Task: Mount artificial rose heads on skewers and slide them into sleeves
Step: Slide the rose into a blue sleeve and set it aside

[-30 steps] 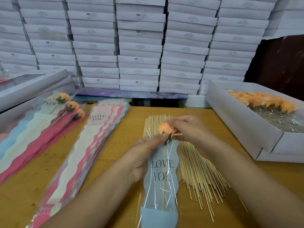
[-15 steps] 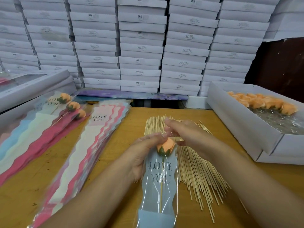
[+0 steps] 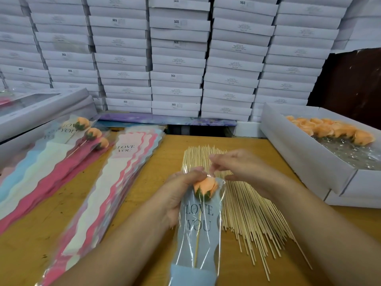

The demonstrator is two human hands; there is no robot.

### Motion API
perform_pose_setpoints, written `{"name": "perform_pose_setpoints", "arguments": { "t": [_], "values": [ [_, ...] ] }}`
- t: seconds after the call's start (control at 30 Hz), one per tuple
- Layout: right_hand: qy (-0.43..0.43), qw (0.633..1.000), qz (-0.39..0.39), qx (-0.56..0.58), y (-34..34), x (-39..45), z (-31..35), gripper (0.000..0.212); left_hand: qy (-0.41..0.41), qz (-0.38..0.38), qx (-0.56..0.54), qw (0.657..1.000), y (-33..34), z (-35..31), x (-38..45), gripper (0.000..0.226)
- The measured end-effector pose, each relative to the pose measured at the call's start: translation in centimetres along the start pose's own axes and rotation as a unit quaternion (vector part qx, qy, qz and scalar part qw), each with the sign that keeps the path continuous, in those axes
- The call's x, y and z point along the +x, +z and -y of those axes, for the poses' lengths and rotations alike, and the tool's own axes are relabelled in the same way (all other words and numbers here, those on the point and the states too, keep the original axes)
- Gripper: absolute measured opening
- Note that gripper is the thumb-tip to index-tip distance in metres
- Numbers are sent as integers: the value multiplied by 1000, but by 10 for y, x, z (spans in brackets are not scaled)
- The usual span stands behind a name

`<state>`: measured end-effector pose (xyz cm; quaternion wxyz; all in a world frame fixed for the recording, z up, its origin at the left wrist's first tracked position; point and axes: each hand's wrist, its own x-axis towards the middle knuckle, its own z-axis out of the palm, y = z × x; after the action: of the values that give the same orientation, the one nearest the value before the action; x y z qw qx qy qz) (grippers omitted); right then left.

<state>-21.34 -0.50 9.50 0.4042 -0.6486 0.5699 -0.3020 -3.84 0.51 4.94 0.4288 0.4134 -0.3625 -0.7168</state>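
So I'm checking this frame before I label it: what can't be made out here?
- Head view: how the skewer meets the rose head, hidden by the green sepals.
- The left hand grip behind the sleeve, covered by the film.
- What the right hand fingertips pinch; blurred, glare on the film.
- Sleeve bottom, cut off by the lower edge.
- Small print on the stacked white boxes, too small.
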Motion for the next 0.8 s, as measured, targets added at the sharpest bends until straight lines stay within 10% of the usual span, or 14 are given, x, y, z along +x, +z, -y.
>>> {"name": "perform_pose_setpoints", "arguments": {
  "t": [0.27,0.43,0.8],
  "values": [
    [103,974,82,184,15,-15,-17,47,-1,-18,-72,997,-2,-8,7,32],
    [95,954,120,256,26,-25,-28,18,32,-24,-66,997,-2,-8,7,27],
    [63,964,70,249,22,-30,-42,24,0,29,-3,1000,2,-3,1,62]
  ]
}}
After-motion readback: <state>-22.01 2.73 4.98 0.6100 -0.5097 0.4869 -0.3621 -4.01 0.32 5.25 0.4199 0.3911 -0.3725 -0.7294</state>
